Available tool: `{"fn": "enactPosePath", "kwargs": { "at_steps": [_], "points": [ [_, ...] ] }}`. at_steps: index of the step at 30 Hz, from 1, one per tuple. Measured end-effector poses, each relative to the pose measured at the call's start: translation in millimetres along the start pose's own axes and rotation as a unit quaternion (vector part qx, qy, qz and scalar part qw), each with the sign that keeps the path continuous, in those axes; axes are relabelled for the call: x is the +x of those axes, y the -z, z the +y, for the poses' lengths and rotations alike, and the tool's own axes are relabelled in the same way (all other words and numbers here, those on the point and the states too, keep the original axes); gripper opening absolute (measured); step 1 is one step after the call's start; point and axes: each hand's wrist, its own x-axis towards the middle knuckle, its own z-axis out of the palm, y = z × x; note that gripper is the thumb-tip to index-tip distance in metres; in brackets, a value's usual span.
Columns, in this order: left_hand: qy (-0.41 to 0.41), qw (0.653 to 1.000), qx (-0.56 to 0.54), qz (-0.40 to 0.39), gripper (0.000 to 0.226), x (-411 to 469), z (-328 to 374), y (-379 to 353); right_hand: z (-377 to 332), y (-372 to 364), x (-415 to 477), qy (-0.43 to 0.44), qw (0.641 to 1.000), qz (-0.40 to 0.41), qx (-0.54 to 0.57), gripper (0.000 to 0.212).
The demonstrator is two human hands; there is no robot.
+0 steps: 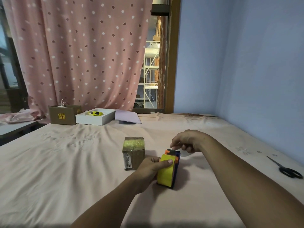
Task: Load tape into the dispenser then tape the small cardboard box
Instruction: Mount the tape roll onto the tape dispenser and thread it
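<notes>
A small cardboard box (134, 153) stands on the pink sheet, its top covered in shiny yellowish tape. Just right of it is a dark blue tape dispenser (176, 168) with an orange front part, holding a yellow tape roll (166, 171). My left hand (151, 168) grips the roll and dispenser from the left, thumb lying across the roll's top. My right hand (187, 142) hovers over the dispenser's front end, fingertips pinched at its dark top edge. Whether a tape end lies between those fingers is too small to tell.
Black scissors (287, 168) lie at the far right on the sheet. At the back stand an open brown carton (63, 116), a white tray (95, 119) with a yellow item, and a lilac sheet (127, 116). A blue wall borders the right side.
</notes>
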Motion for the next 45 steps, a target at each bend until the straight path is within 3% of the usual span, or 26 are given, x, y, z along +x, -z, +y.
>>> {"fn": "enactPosePath", "kwargs": {
  "at_steps": [7, 14, 23, 31, 36, 42, 45],
  "points": [
    [0.000, 1.000, 0.007, 0.004, 0.039, 0.6, 0.8, -1.0, -1.3, 2.9, -0.4, 0.054, 0.994, 0.026, -0.089, 0.012],
    [-0.005, 1.000, 0.003, -0.003, 0.060, 0.2, -2.9, 2.2, 6.8, -3.6, 14.4, 0.190, 0.957, 0.103, -0.195, 0.016],
    [0.002, 1.000, -0.001, -0.031, 0.055, 0.5, -3.8, 5.6, 24.7, -8.0, 28.7, 0.193, 0.959, 0.074, -0.195, 0.015],
    [0.004, 1.000, 0.015, 0.004, 0.074, 1.2, -2.6, 5.1, 24.3, -2.5, 35.2, 0.149, 0.957, 0.051, -0.243, 0.016],
    [0.011, 1.000, 0.003, -0.002, 0.043, 0.9, -1.6, 2.4, 27.8, -6.4, 37.6, 0.131, 0.957, 0.037, -0.256, 0.027],
    [0.018, 1.000, 0.010, 0.004, 0.052, 1.0, 1.0, 1.4, 34.1, -6.7, 36.5, 0.118, 0.963, 0.034, -0.238, 0.046],
    [0.017, 1.000, 0.015, 0.014, 0.054, 0.4, -0.9, 2.6, 38.0, -6.8, 37.5, 0.134, 0.961, 0.040, -0.237, 0.033]
  ]
}}
